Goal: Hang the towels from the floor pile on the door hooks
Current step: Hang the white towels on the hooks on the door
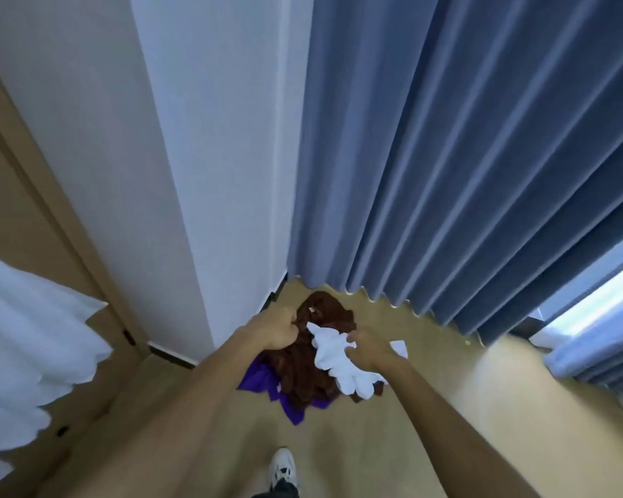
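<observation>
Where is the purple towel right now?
The purple towel is on the floor at the bottom of the pile, low in the middle of the head view. It peeks out under the brown towel, toward the left.

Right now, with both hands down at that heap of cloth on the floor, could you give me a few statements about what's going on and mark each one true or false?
1. The left hand grips the brown towel. True.
2. The right hand hangs free and holds nothing. False: it grips the white towel.
3. A purple towel lies at the bottom of the pile. True.
4. The curtain behind the pile is red. False: it is blue.
5. A white towel already hangs by the door at the left. True: the hanging white cloth shows there, though its hook is out of view.
</observation>
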`<state>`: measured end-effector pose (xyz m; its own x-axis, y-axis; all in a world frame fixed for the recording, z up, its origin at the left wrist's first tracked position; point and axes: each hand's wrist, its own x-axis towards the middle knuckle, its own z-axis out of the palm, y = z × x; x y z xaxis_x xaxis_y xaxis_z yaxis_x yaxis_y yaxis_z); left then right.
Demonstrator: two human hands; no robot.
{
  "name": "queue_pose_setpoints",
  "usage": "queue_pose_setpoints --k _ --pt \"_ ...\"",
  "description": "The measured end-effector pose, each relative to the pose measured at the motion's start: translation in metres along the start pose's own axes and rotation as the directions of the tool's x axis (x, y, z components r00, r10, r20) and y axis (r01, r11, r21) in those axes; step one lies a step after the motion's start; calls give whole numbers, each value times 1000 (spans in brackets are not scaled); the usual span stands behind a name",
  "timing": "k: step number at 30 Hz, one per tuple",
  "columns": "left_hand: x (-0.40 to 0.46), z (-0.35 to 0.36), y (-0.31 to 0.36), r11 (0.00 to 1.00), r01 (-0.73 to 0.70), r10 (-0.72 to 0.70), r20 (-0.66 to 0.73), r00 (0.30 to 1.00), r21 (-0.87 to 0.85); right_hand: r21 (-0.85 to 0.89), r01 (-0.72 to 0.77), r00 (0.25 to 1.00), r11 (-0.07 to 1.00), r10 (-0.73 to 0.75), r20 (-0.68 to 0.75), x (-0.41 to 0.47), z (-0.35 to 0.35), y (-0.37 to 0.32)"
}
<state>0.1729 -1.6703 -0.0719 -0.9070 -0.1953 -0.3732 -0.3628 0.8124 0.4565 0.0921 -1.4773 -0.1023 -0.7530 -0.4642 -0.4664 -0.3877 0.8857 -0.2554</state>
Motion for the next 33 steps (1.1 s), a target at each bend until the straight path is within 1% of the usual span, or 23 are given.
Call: queue_pose_setpoints --k 2,4,8,12,15,21,24,29,31,33 --pt "30 14 7 999 -22 23 40 999 -26 30 -111 993 993 110 45 16 1 31" --pt "60 27 13 999 -24 27 56 998 -48 61 -187 978 981 180 100 34 2 59" --pt "114 49 19 998 24 -16 150 989 -51 65 -202 965 977 187 183 67 4 105" --pt "162 64 31 998 55 -48 223 974 -22 88 -274 944 958 250 214 93 1 135" --pt "189 73 45 998 56 -54 273 961 0 102 -283 939 954 254 233 112 -3 156" --pt "239 94 65 991 134 -125 334 934 -5 42 -240 923 970 215 318 166 -10 205" --pt "257 108 68 974 224 -202 334 921 -30 30 -183 907 983 157 391 206 -9 225" --pt "281 142 65 906 411 -364 315 877 -96 72 -52 885 996 13 465 280 5 252" --pt "292 161 66 875 472 -417 327 848 -106 76 -13 858 997 -28 513 305 17 261" --pt "300 176 67 861 500 -446 325 834 -100 52 11 829 999 -39 558 319 26 265"
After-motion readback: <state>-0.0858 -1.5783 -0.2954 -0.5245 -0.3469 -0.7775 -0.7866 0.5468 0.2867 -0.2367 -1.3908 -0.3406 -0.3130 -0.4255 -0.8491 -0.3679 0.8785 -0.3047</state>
